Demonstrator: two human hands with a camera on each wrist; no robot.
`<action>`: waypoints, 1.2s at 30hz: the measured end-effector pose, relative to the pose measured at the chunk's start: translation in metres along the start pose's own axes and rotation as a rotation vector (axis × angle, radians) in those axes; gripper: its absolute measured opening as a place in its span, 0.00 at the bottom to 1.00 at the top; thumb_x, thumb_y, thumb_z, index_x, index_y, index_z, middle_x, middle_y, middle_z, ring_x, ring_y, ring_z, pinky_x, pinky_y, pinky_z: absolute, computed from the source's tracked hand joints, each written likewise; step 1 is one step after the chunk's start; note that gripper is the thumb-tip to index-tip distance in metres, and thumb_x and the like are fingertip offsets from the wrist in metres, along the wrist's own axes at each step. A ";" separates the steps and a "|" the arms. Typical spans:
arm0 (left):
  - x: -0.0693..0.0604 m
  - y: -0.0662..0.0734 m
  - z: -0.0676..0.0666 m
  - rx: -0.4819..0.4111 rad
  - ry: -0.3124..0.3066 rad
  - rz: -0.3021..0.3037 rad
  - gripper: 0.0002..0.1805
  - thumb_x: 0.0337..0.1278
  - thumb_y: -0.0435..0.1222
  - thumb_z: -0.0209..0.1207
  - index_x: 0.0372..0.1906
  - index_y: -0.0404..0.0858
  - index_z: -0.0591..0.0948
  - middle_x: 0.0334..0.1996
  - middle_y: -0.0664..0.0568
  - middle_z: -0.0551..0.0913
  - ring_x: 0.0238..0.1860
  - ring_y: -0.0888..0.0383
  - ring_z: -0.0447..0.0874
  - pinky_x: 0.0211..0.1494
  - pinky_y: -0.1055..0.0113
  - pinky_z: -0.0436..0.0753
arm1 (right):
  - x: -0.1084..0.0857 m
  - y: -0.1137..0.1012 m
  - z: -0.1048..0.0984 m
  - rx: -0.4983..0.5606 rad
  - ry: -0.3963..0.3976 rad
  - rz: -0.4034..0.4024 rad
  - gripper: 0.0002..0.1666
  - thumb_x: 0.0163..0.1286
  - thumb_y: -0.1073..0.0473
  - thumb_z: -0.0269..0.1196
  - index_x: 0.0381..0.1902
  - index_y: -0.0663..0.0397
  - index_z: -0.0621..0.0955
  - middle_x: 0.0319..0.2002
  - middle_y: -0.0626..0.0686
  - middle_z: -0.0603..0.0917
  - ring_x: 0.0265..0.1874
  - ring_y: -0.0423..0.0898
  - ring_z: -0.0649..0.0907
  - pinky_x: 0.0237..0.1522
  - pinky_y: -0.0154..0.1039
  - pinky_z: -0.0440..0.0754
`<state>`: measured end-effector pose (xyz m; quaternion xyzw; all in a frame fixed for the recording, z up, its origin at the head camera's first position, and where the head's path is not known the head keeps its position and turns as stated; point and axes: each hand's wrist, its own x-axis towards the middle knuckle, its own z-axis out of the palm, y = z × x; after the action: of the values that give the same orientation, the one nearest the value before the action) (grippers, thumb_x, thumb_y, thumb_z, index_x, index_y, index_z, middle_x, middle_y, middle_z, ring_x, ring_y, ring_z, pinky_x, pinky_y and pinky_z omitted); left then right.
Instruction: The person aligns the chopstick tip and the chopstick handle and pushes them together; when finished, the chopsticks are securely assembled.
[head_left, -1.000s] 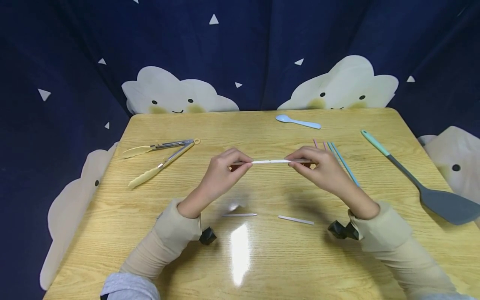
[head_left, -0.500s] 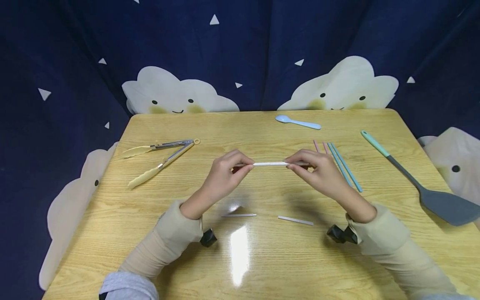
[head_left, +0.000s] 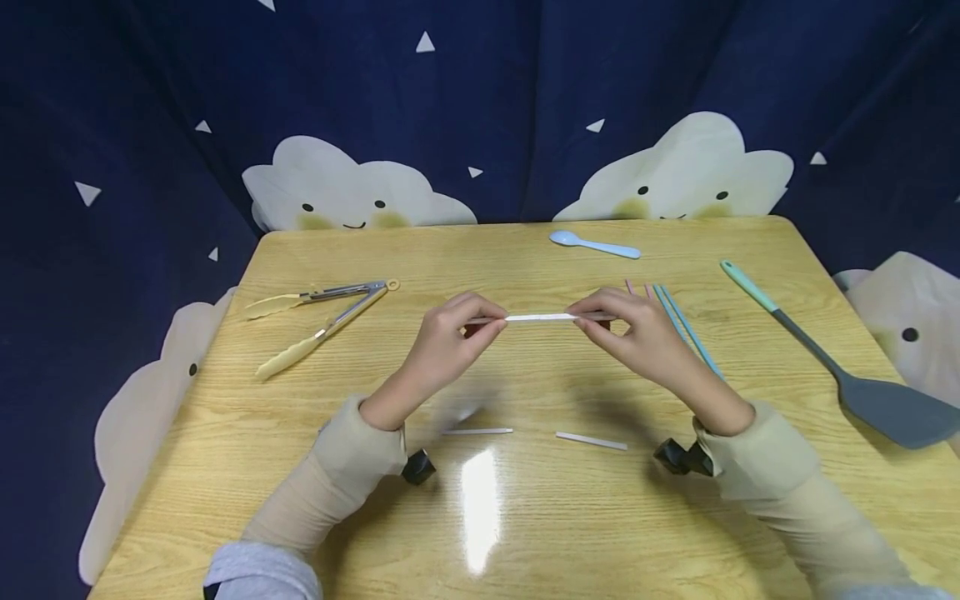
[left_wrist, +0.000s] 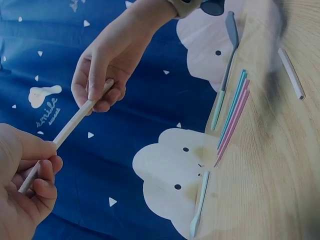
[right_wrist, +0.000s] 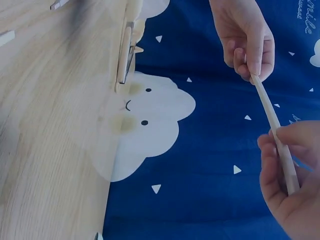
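Observation:
A thin white stick (head_left: 540,317) is held level above the table, one end in each hand. My left hand (head_left: 450,337) pinches its left part between thumb and fingers, and my right hand (head_left: 633,333) does the same at the right. Between the fingertips a bare middle length shows, slightly bent in the right wrist view (right_wrist: 268,110). Parts of both ends are covered by the fingers. On the table below lie two shorter white stick pieces, the left piece (head_left: 477,431) and the right piece (head_left: 592,441), apart from each other.
Tongs (head_left: 326,321) lie spread at the left. A light blue spoon (head_left: 596,245) is at the back. Teal sticks (head_left: 690,331) and pink sticks (left_wrist: 235,120) lie beside the right hand. A grey spatula (head_left: 840,375) with a green handle reaches the table's right edge.
Both hands dip slightly, then rise a little with the white stick. Their pinch on it stays the same, and the things on the table have not moved.

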<state>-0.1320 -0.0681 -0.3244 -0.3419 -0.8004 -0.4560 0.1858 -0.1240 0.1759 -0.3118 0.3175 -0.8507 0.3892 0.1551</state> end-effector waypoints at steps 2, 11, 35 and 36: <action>0.001 0.000 0.000 0.001 -0.004 -0.006 0.02 0.50 0.28 0.60 0.30 0.34 0.81 0.27 0.50 0.80 0.24 0.64 0.74 0.27 0.75 0.74 | 0.001 0.001 -0.001 -0.021 -0.006 -0.002 0.10 0.56 0.71 0.62 0.35 0.55 0.82 0.32 0.49 0.82 0.30 0.37 0.76 0.58 0.64 0.50; 0.002 -0.003 0.001 0.020 -0.017 0.000 0.02 0.50 0.28 0.60 0.31 0.34 0.81 0.27 0.51 0.79 0.23 0.64 0.73 0.27 0.76 0.74 | 0.001 0.009 0.000 -0.260 0.040 -0.206 0.11 0.49 0.71 0.65 0.33 0.56 0.84 0.32 0.52 0.78 0.34 0.50 0.75 0.34 0.44 0.68; -0.013 -0.025 -0.013 0.050 0.012 -0.027 0.12 0.51 0.25 0.56 0.42 0.33 0.78 0.40 0.44 0.76 0.36 0.54 0.74 0.32 0.66 0.76 | -0.037 0.081 -0.014 -0.502 -0.049 0.325 0.07 0.57 0.64 0.62 0.34 0.62 0.81 0.24 0.55 0.80 0.21 0.48 0.79 0.19 0.43 0.73; -0.015 -0.026 -0.013 0.049 -0.011 -0.045 0.11 0.51 0.25 0.56 0.42 0.33 0.78 0.41 0.45 0.76 0.37 0.55 0.74 0.32 0.67 0.76 | -0.039 0.085 -0.015 -0.498 -0.062 0.353 0.08 0.57 0.64 0.62 0.34 0.63 0.81 0.25 0.55 0.80 0.21 0.48 0.79 0.19 0.43 0.74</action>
<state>-0.1405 -0.0938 -0.3421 -0.3214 -0.8200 -0.4383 0.1795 -0.1508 0.2457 -0.3704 0.1286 -0.9663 0.1797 0.1322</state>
